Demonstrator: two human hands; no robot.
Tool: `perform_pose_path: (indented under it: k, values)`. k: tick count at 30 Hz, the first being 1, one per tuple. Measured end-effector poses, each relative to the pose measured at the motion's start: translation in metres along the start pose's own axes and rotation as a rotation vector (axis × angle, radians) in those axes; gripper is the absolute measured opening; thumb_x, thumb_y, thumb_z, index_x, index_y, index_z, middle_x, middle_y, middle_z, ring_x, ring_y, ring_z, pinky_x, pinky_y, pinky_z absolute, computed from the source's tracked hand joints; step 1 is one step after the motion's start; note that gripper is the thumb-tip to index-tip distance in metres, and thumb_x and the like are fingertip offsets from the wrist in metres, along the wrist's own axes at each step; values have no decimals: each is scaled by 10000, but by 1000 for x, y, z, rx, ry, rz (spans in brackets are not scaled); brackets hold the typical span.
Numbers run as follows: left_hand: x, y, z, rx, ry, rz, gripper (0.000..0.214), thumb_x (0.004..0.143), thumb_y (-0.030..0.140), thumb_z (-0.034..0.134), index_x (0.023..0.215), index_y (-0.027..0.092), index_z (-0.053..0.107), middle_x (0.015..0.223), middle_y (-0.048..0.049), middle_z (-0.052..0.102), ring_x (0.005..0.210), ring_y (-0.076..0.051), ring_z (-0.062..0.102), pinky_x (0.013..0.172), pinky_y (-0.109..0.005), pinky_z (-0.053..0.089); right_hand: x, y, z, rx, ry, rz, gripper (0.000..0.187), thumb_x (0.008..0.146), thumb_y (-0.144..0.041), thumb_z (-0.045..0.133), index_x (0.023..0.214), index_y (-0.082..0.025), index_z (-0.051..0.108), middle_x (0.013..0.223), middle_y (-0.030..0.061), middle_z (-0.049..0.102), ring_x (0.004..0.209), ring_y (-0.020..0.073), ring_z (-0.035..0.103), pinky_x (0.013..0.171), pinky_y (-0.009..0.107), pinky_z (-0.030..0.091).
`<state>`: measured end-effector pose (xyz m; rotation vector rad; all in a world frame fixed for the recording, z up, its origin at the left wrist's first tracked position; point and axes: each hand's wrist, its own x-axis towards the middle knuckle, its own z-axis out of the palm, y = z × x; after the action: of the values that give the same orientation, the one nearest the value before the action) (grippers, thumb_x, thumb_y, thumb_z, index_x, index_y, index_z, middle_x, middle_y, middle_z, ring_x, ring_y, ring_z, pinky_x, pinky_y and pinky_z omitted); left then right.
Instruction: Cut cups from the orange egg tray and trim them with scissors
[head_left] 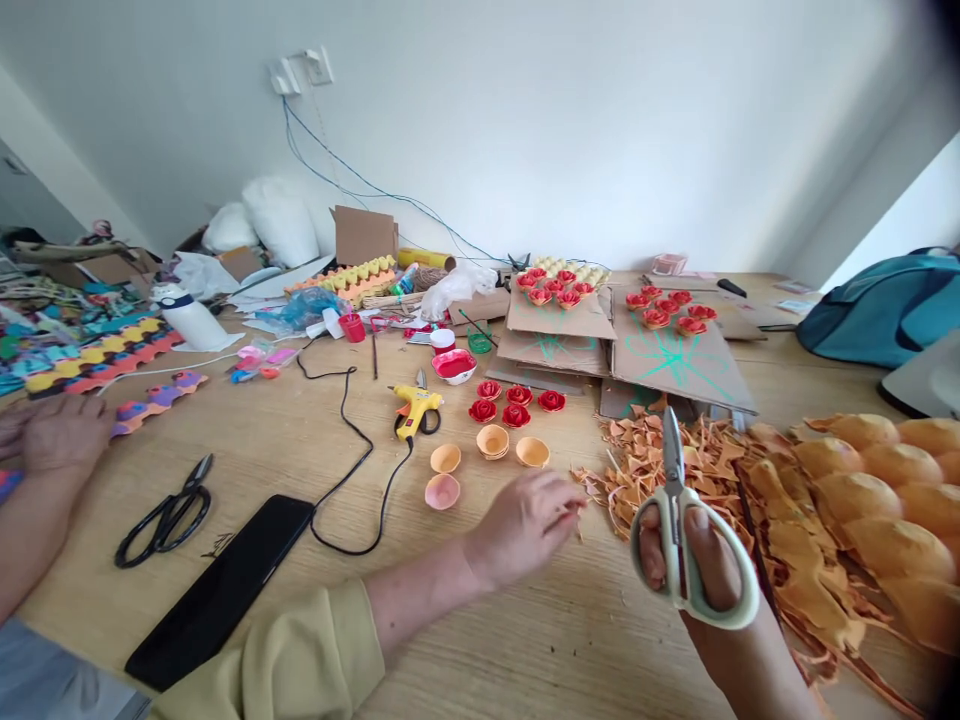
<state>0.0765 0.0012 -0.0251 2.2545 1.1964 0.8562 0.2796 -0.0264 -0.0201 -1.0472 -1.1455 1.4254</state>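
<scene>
My right hand (709, 560) has its thumb and fingers through the handles of a pair of scissors (673, 470) with pale handles. Their blades point up and look closed. To the left, my left hand (529, 525) hovers low over the table with fingertips pinched together; a small orange bit shows by them, but what they hold is unclear. Beyond that hand sit small orange paper cups (493, 441), one pinkish cup (442, 491) and several red paper roses (517, 400). A heap of orange scraps (667, 455) lies behind the scissors.
Orange egg trays (870, 470) fill the right side. Cardboard sheets (679, 370) bear more red roses. A yellow glue gun (415, 408), its black cord, a phone (225, 585) and black-handled scissors (169, 515) lie leftward. Another person's hand (64, 435) rests at the far left.
</scene>
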Motion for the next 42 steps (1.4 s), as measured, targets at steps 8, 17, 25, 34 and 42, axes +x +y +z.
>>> perform_pose_path:
  k: [8,17,25,34,42]
  values:
    - [11,-33,-21,732,-80,-44,157,929,112,437,974,162,579,1004,-96,602,902,-254,541,734,-381,463,-1,14,5,-118,-182,28,473,917,-639,452,1070,-213,587,667,11,566,589,150,449,563,280,355]
    - [10,-24,-11,-197,7,-163,65,886,128,498,890,185,529,815,0,590,723,-131,550,661,-259,449,6,11,1,-163,-211,-9,428,883,-603,561,1078,-222,583,708,-10,536,627,139,419,571,264,327]
    - [6,-12,-5,-754,-75,-287,217,853,351,643,867,166,531,729,38,509,604,-68,468,545,-191,378,16,18,-2,-170,-25,-52,362,811,-451,737,1082,-256,597,900,-3,584,802,150,517,717,253,423]
    - [-2,-3,-1,-725,-145,-393,263,923,432,541,927,169,561,584,36,558,489,-107,582,446,-197,448,14,21,13,58,-85,49,445,726,-418,818,1078,-258,597,857,-31,571,691,101,496,641,211,432]
    - [-6,-9,-6,-122,104,117,145,917,105,516,939,180,639,841,-31,658,719,-119,624,627,-228,479,11,17,15,47,-82,62,428,729,-431,812,1042,-241,591,782,-45,531,658,97,451,607,200,395]
